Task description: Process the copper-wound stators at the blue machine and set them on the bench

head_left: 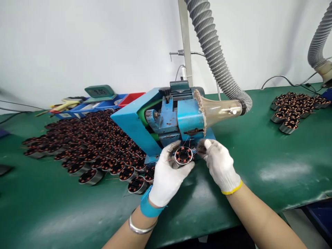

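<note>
My left hand (169, 173), in a white glove with a blue band at the wrist, is wrapped round a metal ring with copper coils (183, 155). Thin copper wires stick up from the coil ring. My right hand (219, 160), gloved in white with a yellow cuff, is just right of the ring; its fingers are bent together, and what they hold, if anything, is too blurred to tell. Both hands are in front of a blue machine (168, 117) with a clear funnel (220, 111) on its right side.
Many similar coil rings (90, 138) cover the green table (77, 211) at left, with more (292, 110) at right. Blue and red bins (132, 98) and a digital display (100, 91) stand behind. A grey hose (215, 52) rises from the funnel.
</note>
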`<control>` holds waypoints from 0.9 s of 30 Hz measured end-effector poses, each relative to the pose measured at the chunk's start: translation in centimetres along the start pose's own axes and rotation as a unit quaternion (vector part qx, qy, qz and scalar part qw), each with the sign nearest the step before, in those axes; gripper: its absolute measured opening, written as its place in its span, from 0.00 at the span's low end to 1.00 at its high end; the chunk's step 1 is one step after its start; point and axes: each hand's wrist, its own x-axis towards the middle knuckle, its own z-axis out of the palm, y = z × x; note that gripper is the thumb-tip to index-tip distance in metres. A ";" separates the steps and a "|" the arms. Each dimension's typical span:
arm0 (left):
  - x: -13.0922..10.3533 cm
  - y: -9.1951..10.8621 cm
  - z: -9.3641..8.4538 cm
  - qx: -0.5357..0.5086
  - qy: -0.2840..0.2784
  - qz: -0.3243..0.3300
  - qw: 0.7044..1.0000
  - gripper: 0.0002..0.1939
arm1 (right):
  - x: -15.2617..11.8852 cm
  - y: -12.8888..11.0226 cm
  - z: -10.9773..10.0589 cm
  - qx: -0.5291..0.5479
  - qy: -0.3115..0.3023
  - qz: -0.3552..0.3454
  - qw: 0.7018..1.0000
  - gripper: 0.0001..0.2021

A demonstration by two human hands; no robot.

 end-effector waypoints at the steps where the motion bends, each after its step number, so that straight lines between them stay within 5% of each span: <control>1: 0.0 0.0 0.0 0.006 -0.004 0.010 1.000 0.31 | -0.4 -0.2 0.2 -0.057 -0.020 0.001 0.998 0.19; 6: 0.3 0.5 0.8 0.061 -0.007 0.021 0.998 0.28 | -1.7 -0.3 0.9 -0.232 -0.053 -0.104 0.966 0.26; 15: 2.5 1.4 2.6 0.107 0.003 0.061 0.992 0.23 | 1.0 -0.4 0.3 -0.213 -0.057 -0.153 0.963 0.18; 27: 2.6 1.2 3.6 0.129 0.048 0.066 0.988 0.22 | 0.8 -1.0 0.7 -0.195 -0.044 -0.154 0.968 0.18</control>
